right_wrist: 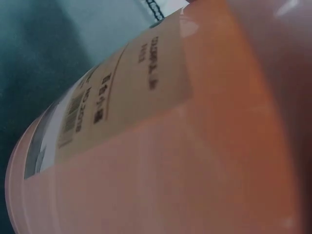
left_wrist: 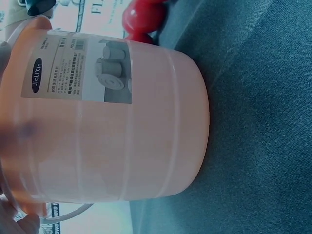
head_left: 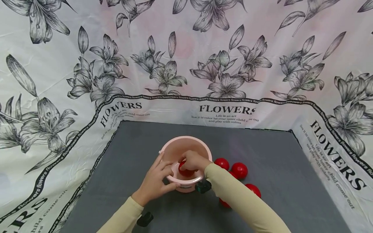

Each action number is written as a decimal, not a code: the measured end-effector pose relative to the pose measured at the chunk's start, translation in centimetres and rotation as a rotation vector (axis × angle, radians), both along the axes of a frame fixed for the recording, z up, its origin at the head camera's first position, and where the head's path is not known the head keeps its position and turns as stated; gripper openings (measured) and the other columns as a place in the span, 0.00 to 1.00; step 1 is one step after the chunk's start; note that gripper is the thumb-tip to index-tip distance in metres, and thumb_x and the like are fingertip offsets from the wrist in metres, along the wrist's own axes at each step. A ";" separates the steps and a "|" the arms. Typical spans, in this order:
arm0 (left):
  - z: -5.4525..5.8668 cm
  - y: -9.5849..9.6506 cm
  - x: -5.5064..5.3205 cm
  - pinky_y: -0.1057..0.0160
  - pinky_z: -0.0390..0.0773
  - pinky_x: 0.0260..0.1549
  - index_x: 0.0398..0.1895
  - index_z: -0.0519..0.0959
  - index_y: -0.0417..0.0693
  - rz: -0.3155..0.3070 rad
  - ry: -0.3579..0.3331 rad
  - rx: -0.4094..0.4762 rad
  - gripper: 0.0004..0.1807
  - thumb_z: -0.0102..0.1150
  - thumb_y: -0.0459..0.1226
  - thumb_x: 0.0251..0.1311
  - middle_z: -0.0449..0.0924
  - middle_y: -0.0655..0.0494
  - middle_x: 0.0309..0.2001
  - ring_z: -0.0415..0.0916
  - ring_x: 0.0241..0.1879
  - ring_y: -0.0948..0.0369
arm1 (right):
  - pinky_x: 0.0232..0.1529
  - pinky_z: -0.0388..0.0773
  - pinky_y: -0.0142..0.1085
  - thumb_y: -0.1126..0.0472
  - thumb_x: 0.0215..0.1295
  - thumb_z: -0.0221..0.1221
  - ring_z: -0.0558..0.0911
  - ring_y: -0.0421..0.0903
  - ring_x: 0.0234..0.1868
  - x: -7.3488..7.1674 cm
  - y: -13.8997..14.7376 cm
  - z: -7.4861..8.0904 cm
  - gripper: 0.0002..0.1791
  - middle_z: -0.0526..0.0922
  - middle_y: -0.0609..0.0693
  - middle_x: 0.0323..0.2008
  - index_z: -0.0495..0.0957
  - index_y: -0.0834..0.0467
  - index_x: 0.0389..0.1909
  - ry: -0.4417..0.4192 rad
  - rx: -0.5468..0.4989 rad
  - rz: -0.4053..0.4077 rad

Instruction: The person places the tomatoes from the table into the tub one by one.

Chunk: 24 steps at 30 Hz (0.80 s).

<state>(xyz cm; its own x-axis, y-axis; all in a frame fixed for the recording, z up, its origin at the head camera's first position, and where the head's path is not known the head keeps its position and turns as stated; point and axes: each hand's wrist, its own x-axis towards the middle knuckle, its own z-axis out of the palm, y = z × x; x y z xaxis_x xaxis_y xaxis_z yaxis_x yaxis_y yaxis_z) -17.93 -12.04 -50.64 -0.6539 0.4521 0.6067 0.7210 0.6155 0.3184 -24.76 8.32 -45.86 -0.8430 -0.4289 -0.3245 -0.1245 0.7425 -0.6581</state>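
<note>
A pink plastic bucket [head_left: 186, 186] stands upright on the grey cloth, its paper label showing in the left wrist view. My left hand [head_left: 155, 181] holds the bucket's near-left rim, fingers spread along it and thumb at the front. Reaching over the right rim, my right hand [head_left: 193, 160] is inside the bucket, its fingers on a glossy red ball [head_left: 186, 172]. That ball is low in the bucket, partly covered by the fingers; whether it touches the bottom I cannot tell. The right wrist view shows only the bucket's side and label [right_wrist: 112, 97].
Several red balls [head_left: 239, 170] lie on the grey cloth [head_left: 276, 181] right of the bucket, some partly hidden by my right sleeve [head_left: 244, 200]. A white flower-printed sheet [head_left: 175, 110] rises behind and along both sides of the grey surface.
</note>
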 end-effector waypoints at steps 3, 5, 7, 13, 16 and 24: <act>0.1 0.0 0.0 0.33 0.66 0.70 0.28 0.80 0.56 0.002 -0.002 -0.008 0.29 0.52 0.70 0.63 0.84 0.53 0.52 0.66 0.72 0.39 | 0.52 0.87 0.46 0.64 0.59 0.69 0.82 0.48 0.42 -0.1 -0.1 0.0 0.20 0.86 0.55 0.51 0.84 0.59 0.54 -0.004 0.016 -0.002; 0.2 0.0 -0.1 0.33 0.66 0.70 0.28 0.80 0.57 0.004 -0.004 -0.012 0.30 0.51 0.70 0.63 0.84 0.53 0.52 0.66 0.72 0.39 | 0.52 0.87 0.47 0.64 0.59 0.69 0.82 0.49 0.43 0.0 -0.2 0.1 0.21 0.86 0.56 0.52 0.84 0.60 0.54 0.003 0.017 -0.002; 0.2 0.0 -0.1 0.33 0.67 0.69 0.27 0.80 0.57 0.003 -0.003 -0.012 0.30 0.51 0.70 0.63 0.84 0.53 0.51 0.67 0.71 0.39 | 0.52 0.87 0.47 0.65 0.58 0.70 0.82 0.49 0.43 0.0 -0.2 0.1 0.21 0.86 0.56 0.51 0.84 0.60 0.54 0.010 0.017 -0.005; 0.4 0.1 0.1 0.33 0.68 0.68 0.28 0.82 0.56 0.011 -0.018 -0.016 0.22 0.65 0.63 0.58 0.84 0.52 0.53 0.67 0.71 0.39 | 0.36 0.87 0.37 0.73 0.54 0.66 0.79 0.47 0.33 0.1 -0.1 0.0 0.18 0.88 0.57 0.41 0.86 0.63 0.47 0.065 0.030 -0.010; 0.5 0.1 0.3 0.33 0.70 0.67 0.29 0.83 0.56 0.022 -0.033 -0.024 0.19 0.70 0.59 0.53 0.84 0.52 0.53 0.65 0.72 0.38 | 0.25 0.77 0.32 0.76 0.52 0.62 0.76 0.46 0.28 0.1 -0.2 -0.1 0.18 0.88 0.57 0.38 0.87 0.64 0.45 0.100 0.035 -0.008; 0.3 0.0 0.4 0.33 0.68 0.68 0.28 0.80 0.56 0.013 -0.017 -0.018 0.25 0.60 0.66 0.60 0.84 0.52 0.53 0.64 0.73 0.36 | 0.22 0.68 0.30 0.71 0.58 0.65 0.72 0.44 0.23 -0.1 -0.1 -0.1 0.15 0.86 0.55 0.30 0.86 0.65 0.48 0.128 -0.019 -0.001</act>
